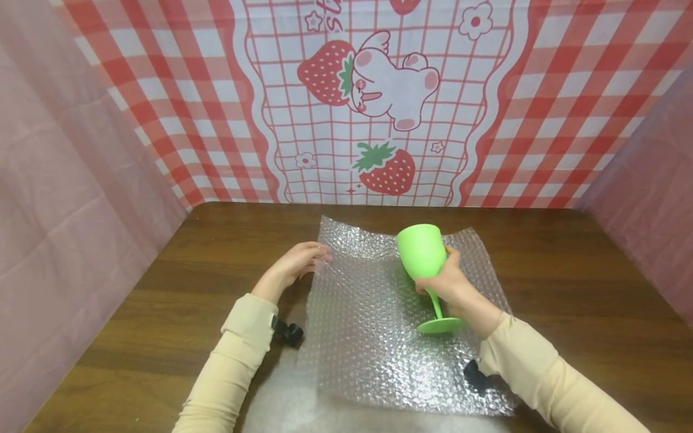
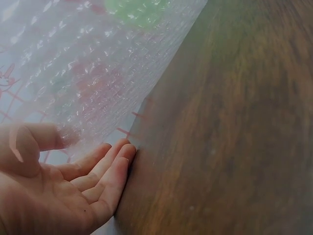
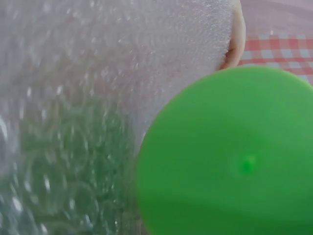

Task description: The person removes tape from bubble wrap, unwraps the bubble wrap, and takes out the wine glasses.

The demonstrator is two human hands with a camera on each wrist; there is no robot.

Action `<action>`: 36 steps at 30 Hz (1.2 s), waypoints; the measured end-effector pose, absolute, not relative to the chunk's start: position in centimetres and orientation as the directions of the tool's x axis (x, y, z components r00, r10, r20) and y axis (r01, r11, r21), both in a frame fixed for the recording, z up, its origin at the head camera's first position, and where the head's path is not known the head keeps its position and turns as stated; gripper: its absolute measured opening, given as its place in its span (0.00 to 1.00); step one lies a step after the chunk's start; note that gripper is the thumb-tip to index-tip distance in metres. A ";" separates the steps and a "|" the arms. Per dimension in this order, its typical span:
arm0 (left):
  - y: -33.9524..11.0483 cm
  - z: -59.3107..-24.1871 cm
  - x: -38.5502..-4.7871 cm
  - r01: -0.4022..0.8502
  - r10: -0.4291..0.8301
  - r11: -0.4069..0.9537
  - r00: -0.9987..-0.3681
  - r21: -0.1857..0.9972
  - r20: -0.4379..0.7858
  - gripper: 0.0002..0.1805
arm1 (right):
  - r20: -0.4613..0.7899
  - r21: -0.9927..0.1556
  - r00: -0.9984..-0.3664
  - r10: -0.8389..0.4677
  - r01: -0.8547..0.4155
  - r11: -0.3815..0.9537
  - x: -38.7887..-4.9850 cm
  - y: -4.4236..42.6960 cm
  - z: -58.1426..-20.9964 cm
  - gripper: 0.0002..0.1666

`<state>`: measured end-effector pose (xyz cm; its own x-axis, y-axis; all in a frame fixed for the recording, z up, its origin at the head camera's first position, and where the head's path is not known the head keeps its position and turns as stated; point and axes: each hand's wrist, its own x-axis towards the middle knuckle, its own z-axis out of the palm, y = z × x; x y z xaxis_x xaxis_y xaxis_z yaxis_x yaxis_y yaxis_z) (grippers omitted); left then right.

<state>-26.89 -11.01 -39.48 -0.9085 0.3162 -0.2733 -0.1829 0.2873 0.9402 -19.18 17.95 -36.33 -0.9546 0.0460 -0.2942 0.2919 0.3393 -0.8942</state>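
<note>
A bright green plastic goblet [image 1: 422, 249] tilts over the right part of a sheet of bubble wrap [image 1: 368, 325]. My right hand [image 1: 446, 279] grips it low on the bowl, near the stem. Its round foot [image 3: 234, 156] fills much of the right wrist view, which hides most of that hand. At the sheet's left edge is my left hand [image 1: 298, 261], its fingertips touching the wrap. From the left wrist, that hand [image 2: 68, 181] shows a gap between thumb and loosely bent fingers, the thumb tip against the wrap [image 2: 93, 73].
The bubble wrap lies on a brown wooden table [image 1: 178, 294]. A pale, shiny patch [image 1: 281, 397] shows near the table's front. Behind stands a red-and-white checked cloth [image 1: 211, 108] with strawberry prints, with pink curtains [image 1: 70, 180] at both sides.
</note>
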 end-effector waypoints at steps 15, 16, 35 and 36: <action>-11.0 -39.9 -27.1 -0.188 0.319 0.255 -0.910 0.949 -0.266 0.20 | -0.232 -0.911 -0.972 0.040 0.232 0.342 -19.1 18.8 -34.5 0.61; -11.0 -39.9 -27.1 -0.188 0.318 0.249 -0.911 0.950 -0.263 0.20 | -0.228 -0.914 -0.973 0.038 0.227 0.337 -19.1 18.8 -34.4 0.61; -10.9 -40.0 -27.1 -0.194 0.296 0.232 -0.919 0.953 -0.259 0.20 | -0.209 -0.945 -0.977 0.032 0.211 0.252 -18.6 19.6 -32.8 0.54; -10.9 -40.0 -27.1 -0.189 0.298 0.233 -0.920 0.954 -0.255 0.20 | -0.209 -0.945 -0.978 0.030 0.209 0.250 -18.6 19.7 -32.7 0.54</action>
